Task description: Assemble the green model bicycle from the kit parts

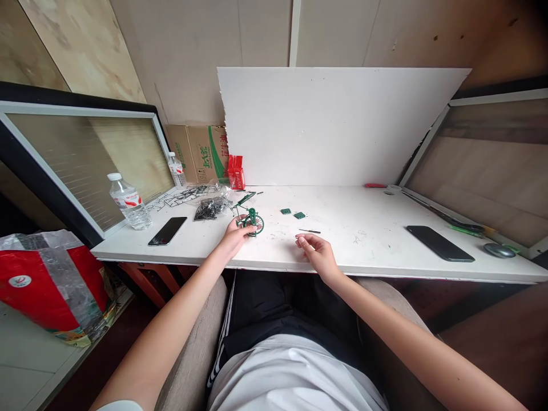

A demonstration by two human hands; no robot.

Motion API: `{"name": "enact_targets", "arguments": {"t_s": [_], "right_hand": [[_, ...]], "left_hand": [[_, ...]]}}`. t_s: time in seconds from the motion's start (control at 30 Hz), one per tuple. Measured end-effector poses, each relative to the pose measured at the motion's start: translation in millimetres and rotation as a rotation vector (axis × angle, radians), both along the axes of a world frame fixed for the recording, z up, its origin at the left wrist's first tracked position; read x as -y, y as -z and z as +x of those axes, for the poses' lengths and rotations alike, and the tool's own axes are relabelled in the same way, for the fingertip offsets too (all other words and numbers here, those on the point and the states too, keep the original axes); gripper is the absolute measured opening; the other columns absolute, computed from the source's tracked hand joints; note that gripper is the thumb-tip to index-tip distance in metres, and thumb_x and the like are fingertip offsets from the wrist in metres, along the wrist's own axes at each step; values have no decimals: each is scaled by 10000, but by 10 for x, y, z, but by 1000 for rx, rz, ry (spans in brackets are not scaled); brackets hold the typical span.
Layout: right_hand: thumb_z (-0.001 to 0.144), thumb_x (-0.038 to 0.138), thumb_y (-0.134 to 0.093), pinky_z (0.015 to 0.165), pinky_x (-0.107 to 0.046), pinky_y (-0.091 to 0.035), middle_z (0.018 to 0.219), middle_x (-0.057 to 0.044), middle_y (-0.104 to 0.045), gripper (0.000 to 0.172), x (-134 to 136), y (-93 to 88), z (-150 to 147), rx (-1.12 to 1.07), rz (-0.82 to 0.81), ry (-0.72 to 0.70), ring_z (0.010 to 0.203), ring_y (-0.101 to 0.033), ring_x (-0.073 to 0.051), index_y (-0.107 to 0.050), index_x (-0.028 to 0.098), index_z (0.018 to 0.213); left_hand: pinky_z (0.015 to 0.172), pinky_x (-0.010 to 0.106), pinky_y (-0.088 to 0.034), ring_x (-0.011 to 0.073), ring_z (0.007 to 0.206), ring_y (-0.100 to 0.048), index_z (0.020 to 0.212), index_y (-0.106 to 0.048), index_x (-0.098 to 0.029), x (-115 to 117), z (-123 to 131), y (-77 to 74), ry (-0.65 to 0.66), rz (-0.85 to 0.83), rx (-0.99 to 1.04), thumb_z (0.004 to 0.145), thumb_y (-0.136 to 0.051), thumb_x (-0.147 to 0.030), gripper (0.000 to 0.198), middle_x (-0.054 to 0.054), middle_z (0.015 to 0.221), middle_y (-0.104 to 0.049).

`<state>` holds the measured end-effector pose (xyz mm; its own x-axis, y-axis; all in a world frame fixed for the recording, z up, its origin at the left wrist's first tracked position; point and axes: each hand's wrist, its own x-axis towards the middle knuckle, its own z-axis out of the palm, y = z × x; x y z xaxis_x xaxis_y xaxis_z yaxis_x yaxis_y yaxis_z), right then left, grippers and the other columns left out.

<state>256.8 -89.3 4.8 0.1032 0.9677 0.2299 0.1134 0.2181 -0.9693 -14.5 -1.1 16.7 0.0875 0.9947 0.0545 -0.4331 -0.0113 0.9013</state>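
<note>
My left hand [237, 233] rests on the white table [368, 251] with its fingers closed round a small green model [252, 220] that has a wheel. My right hand [315, 251] lies near the table's front edge, fingers curled in a loose pinch; what they hold, if anything, is too small to make out. A thin dark rod [309, 231] lies just beyond the right hand. Two small green pieces [293, 213] sit further back. A flat green part [245, 199] lies behind the model.
A bag of dark small parts [210, 208] and plastic sprues [182, 196] lie at the back left. Black phones rest at left [168, 230] and right [439, 243]. Two water bottles [129, 202], a red box [236, 172], a cardboard carton [201, 152] and a white board [329, 125] stand behind.
</note>
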Motion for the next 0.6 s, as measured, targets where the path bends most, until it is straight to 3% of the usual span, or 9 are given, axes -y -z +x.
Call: {"name": "enact_targets", "arguments": {"t_s": [0.1, 0.23, 0.47, 0.6], "right_hand": [[777, 687, -857, 663, -332, -573, 1156, -122, -805, 537, 6, -38, 26, -31, -71, 11, 951, -732, -271, -845, 214, 1029], [751, 673, -882, 659, -330, -555, 1110, -118, -823, 582, 13, -54, 47, -70, -87, 6, 1037, -746, -306, -853, 236, 1134], [832, 710, -794, 638, -299, -513, 964, -92, -802, 546, -25, -22, 67, -101, -17, -61, 847, -713, -213, -772, 196, 1014], [873, 714, -758, 653, -288, -530, 987, -100, -818, 524, -10, -46, 55, -173, -41, -59, 896, -755, -226, -660, 219, 1015]], "left_hand": [[829, 327, -484, 214, 935, -748, 1196, -548, -222, -39, -92, -7, -35, 0, -37, 576, -952, -92, 752, 47, 1037, -775], [835, 307, -483, 194, 921, -743, 1160, -564, -211, -46, -135, 7, 7, -8, -33, 559, -958, -87, 729, 35, 1010, -774], [906, 313, -501, 186, 963, -745, 1166, -612, -188, -92, -196, 63, 86, 6, -1, 596, -963, -92, 676, 44, 1044, -777], [935, 336, -510, 199, 973, -744, 1174, -627, -184, -126, -215, 105, 95, 17, 22, 623, -954, -95, 646, 52, 1038, -783]]}}
